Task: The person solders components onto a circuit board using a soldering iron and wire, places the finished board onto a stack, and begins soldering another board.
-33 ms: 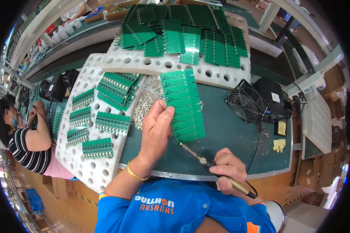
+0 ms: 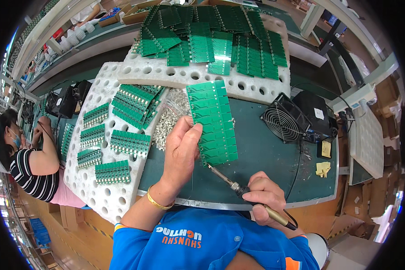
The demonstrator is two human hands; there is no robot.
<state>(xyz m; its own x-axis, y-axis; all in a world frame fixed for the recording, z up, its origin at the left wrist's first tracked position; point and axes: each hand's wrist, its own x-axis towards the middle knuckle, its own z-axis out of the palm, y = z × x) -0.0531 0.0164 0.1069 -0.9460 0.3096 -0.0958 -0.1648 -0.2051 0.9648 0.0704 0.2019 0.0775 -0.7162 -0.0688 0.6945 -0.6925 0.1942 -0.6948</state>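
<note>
My left hand [image 2: 183, 144] pinches the left edge of a green circuit board panel [image 2: 213, 123], held up over the bench. A soldering iron [image 2: 238, 189] is in my right hand [image 2: 266, 195], gripped by its handle. Its tip meets or nearly meets the panel's lower left corner; contact is hard to tell. Behind the panel lies a heap of small metal parts [image 2: 165, 128] with clear plastic film over some of it. Left of that, a white foam board [image 2: 105, 195] with round holes carries several populated circuit boards [image 2: 112, 172], some overlapping in a pile.
A second foam slab [image 2: 166, 72] at the back bears stacked bare green panels [image 2: 200, 42]. On the right are a round-grilled fan [image 2: 283, 118], a black box [image 2: 317, 112] and a yellow sponge [image 2: 323, 169]. A cord runs from the iron. Another person [image 2: 36, 166] works at the left.
</note>
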